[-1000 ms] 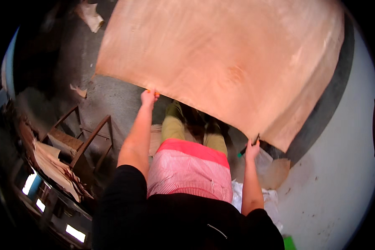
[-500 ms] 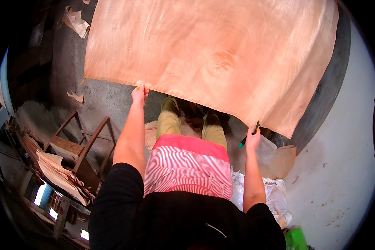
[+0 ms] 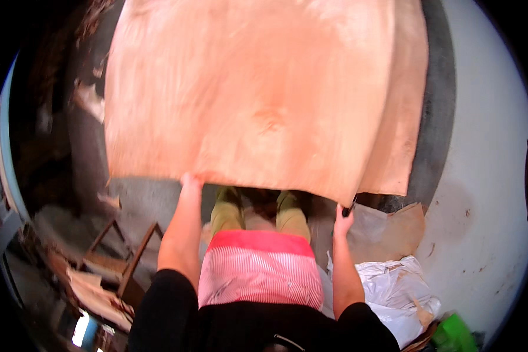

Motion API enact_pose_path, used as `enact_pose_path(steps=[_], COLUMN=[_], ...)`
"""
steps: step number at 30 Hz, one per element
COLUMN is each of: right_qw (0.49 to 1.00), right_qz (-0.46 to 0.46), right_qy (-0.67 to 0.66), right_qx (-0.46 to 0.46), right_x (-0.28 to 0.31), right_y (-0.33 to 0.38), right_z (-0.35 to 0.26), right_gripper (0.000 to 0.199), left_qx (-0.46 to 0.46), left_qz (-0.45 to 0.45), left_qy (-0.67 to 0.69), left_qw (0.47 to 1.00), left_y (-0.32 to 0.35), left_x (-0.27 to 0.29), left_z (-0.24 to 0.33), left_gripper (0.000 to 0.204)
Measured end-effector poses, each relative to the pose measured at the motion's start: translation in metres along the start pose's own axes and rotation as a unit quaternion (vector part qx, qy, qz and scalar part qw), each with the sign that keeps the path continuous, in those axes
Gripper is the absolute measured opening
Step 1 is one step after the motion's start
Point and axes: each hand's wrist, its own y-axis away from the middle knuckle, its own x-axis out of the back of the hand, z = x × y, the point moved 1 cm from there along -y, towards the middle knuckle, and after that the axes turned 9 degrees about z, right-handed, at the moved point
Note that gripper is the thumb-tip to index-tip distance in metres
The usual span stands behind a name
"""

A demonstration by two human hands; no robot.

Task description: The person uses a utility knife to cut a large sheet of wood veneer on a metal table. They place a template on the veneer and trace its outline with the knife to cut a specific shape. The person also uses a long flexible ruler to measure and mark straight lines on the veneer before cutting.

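Both hands, left (image 3: 190, 182) and right (image 3: 343, 219), close fingers (image 3: 186, 176) on the sheet (image 3: 246, 100), the latter gripping a tool (image 3: 349, 207), plastic (image 3: 393, 293) and frame (image 3: 139, 258) nearby.

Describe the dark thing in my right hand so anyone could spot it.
Find the big tan sheet, then your right hand at its near edge. The dark object poking from that hand is small and black, unlike the paler sheet.

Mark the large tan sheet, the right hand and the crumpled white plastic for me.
Large tan sheet (image 3: 246, 97): head view, middle of its broad face.
Right hand (image 3: 342, 222): head view, middle of the hand.
Crumpled white plastic (image 3: 393, 287): head view, its wrinkled top.
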Motion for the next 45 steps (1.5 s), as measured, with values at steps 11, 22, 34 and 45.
enact_pose_path(steps=[11, 22, 34, 45], right_qw=[0.939, 0.923, 0.977, 0.974], right_qz=[0.208, 0.226, 0.146, 0.011], right_qy=[0.254, 0.31, 0.154, 0.215], right_qx=[-0.105, -0.034, 0.035, 0.076], right_x=[0.16, 0.271, 0.191, 0.156], right_y=[0.048, 0.047, 0.163, 0.218], right_z=[0.084, 0.032, -0.044, -0.124], right_gripper=[0.041, 0.032, 0.032, 0.034], left_qx=[-0.159, -0.442, -0.443, -0.508], left_qz=[0.14, -0.186, -0.327, -0.146], left_qy=[-0.377, -0.771, -0.708, -0.675], left_qw=[0.902, 0.418, 0.442, 0.515], left_y=[0.04, 0.23, 0.247, 0.175], left_x=[0.022, -0.038, -0.031, 0.101], left_z=[0.003, -0.072, 0.01, 0.219], left_gripper=[0.005, 0.039, 0.04, 0.036])
